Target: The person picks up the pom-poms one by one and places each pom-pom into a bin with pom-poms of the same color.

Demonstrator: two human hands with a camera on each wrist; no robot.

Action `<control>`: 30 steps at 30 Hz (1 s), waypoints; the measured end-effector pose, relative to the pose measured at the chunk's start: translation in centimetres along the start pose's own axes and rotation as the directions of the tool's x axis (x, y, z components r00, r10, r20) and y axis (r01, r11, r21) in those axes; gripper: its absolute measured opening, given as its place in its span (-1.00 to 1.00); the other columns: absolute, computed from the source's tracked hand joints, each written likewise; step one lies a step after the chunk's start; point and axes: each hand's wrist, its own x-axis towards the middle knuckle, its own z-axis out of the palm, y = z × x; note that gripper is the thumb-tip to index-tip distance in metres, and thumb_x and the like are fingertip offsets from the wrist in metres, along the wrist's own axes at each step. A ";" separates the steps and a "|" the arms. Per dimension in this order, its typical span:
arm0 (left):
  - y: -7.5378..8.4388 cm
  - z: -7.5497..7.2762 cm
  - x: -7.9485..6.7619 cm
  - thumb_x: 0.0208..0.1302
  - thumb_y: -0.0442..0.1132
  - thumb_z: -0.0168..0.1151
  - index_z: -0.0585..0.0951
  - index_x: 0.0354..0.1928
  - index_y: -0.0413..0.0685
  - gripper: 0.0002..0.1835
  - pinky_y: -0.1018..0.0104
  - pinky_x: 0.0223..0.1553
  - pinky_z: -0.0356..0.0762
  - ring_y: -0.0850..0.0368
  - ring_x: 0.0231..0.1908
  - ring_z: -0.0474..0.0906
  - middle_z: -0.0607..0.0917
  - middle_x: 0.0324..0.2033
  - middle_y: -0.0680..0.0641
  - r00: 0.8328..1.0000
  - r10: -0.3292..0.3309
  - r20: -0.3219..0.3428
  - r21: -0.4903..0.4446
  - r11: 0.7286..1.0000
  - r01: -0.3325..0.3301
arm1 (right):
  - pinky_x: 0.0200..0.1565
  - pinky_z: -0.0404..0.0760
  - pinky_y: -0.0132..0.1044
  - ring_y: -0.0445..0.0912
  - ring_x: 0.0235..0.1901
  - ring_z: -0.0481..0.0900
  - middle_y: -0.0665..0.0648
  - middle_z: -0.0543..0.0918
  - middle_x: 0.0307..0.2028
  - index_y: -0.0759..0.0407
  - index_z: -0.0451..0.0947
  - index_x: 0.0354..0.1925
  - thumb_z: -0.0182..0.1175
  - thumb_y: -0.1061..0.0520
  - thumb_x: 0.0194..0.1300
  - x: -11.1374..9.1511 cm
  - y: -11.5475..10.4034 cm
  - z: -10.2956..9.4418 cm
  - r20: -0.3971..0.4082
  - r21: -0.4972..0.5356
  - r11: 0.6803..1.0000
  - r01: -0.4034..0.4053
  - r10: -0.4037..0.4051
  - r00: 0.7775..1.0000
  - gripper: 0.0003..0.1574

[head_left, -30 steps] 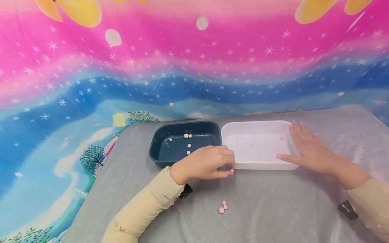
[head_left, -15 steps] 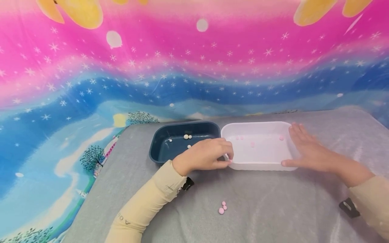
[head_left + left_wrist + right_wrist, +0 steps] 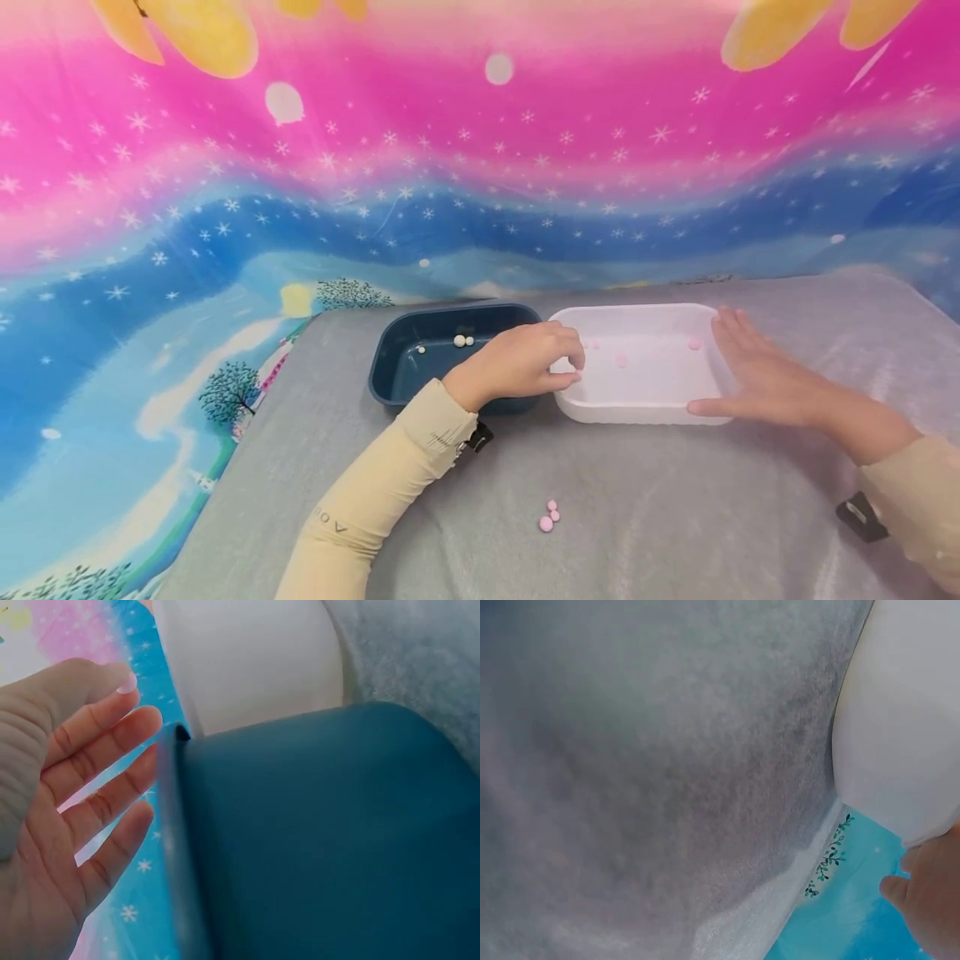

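Observation:
My left hand (image 3: 517, 362) is over the near-left corner of the white tray (image 3: 656, 385), its wrist above the dark blue tray (image 3: 405, 379). Between thumb and index finger it pinches a small pink ball (image 3: 128, 683), seen in the left wrist view; the other fingers are loosely bent. My right hand (image 3: 772, 379) rests along the white tray's right end, fingers straight and thumb at the near rim. Several pink balls (image 3: 622, 360) lie inside the white tray. Pale cream balls (image 3: 460, 341) lie in the dark blue tray, partly hidden by my left hand.
Three pink balls (image 3: 546, 523) sit close together on the grey cloth (image 3: 675, 508), nearer than the trays. The two trays stand side by side. Behind the table hangs a colourful printed backdrop (image 3: 465, 158).
My left hand has moved up and away from the table's front, carrying the pink ball from before the white tray's near rim to over its left end. The right hand stays nearly still.

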 end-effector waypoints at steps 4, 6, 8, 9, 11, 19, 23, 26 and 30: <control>-0.3 0.5 0.4 0.41 -0.15 0.21 0.70 -0.10 0.00 -0.83 0.38 -0.07 0.55 0.21 -0.15 0.57 0.70 -0.12 0.02 0.999 -0.051 -0.017 -0.028 0.998 0.051 | 0.45 -0.41 0.33 0.28 0.49 -0.66 0.34 -0.60 0.51 0.46 -0.45 0.52 0.31 -0.39 0.16 0.0 0.1 0.1 -0.002 -0.005 1.000 -0.004 0.004 1.000 0.58; -0.4 0.7 0.6 0.42 -0.14 0.19 0.70 -0.09 0.00 -0.83 0.38 -0.07 0.55 0.22 -0.15 0.56 0.69 -0.11 0.04 0.997 -0.073 -0.035 -0.022 0.997 0.073 | 0.44 -0.41 0.34 0.31 0.50 -0.64 0.35 -0.59 0.51 0.46 -0.45 0.51 0.31 -0.38 0.16 0.1 0.1 0.2 -0.003 -0.007 1.000 -0.005 0.005 1.000 0.58; -0.4 0.8 0.7 0.43 -0.13 0.19 0.69 -0.09 0.01 -0.82 0.37 -0.06 0.56 0.23 -0.14 0.56 0.69 -0.10 0.05 0.995 -0.088 -0.052 -0.009 0.996 0.088 | 0.44 -0.39 0.36 0.33 0.50 -0.62 0.37 -0.59 0.51 0.47 -0.45 0.51 0.32 -0.36 0.16 0.1 0.2 0.2 -0.003 -0.008 1.000 -0.006 0.006 1.000 0.57; -0.4 0.8 0.7 0.43 -0.12 0.18 0.69 -0.09 0.01 -0.82 0.37 -0.06 0.56 0.23 -0.14 0.57 0.69 -0.09 0.06 0.994 -0.096 -0.057 -0.004 0.995 0.096 | 0.44 -0.38 0.36 0.34 0.50 -0.61 0.38 -0.58 0.51 0.47 -0.44 0.51 0.33 -0.35 0.15 0.2 0.1 0.2 -0.004 -0.008 1.000 -0.007 0.006 1.000 0.57; -0.4 0.8 0.8 0.43 -0.12 0.18 0.70 -0.07 0.01 -0.81 0.35 -0.02 0.56 0.23 -0.11 0.58 0.70 -0.08 0.06 0.992 -0.108 -0.063 0.003 0.994 0.108 | 0.43 -0.38 0.38 0.35 0.49 -0.60 0.38 -0.59 0.51 0.46 -0.45 0.51 0.33 -0.35 0.15 0.2 0.1 0.2 0.000 -0.007 1.000 -0.009 0.009 1.000 0.57; -0.8 0.7 0.7 0.43 -0.08 0.19 0.70 0.06 0.01 -0.71 0.28 -0.02 0.59 0.13 0.04 0.55 0.70 0.02 0.05 0.977 -0.200 -0.069 0.046 0.978 0.203 | 0.44 -0.37 0.37 0.27 0.50 -0.67 0.34 -0.60 0.51 0.45 -0.44 0.52 0.33 -0.35 0.15 0.2 0.1 0.3 0.002 -0.003 1.000 -0.019 0.019 1.000 0.57; -1.0 0.5 0.1 0.44 -0.06 0.17 0.70 0.05 0.01 -0.71 0.30 -0.12 0.58 0.14 -0.05 0.54 0.70 -0.02 0.04 0.974 -0.210 -0.085 0.045 0.976 0.214 | 0.44 -0.40 0.35 0.28 0.49 -0.67 0.33 -0.61 0.51 0.45 -0.44 0.52 0.32 -0.35 0.16 0.2 0.1 0.4 0.000 0.004 1.000 -0.017 0.017 1.000 0.56; -1.0 0.5 -0.6 0.44 -0.06 0.16 0.70 0.06 0.00 -0.70 0.30 -0.12 0.57 0.15 -0.09 0.52 0.70 -0.04 0.03 0.976 -0.199 -0.090 0.045 0.978 0.203 | 0.43 -0.41 0.36 0.28 0.49 -0.68 0.32 -0.62 0.51 0.44 -0.46 0.52 0.31 -0.36 0.16 0.2 0.1 0.4 -0.003 0.005 1.000 -0.014 0.014 1.000 0.57; -0.8 0.4 -1.5 0.44 -0.06 0.17 0.70 0.05 0.00 -0.71 0.31 -0.14 0.57 0.14 -0.10 0.52 0.72 -0.07 0.03 0.979 -0.178 -0.102 0.054 0.982 0.184 | 0.43 -0.43 0.35 0.27 0.49 -0.68 0.30 -0.64 0.51 0.42 -0.49 0.52 0.31 -0.38 0.16 0.1 0.2 0.4 -0.005 0.005 1.000 -0.016 0.016 1.000 0.58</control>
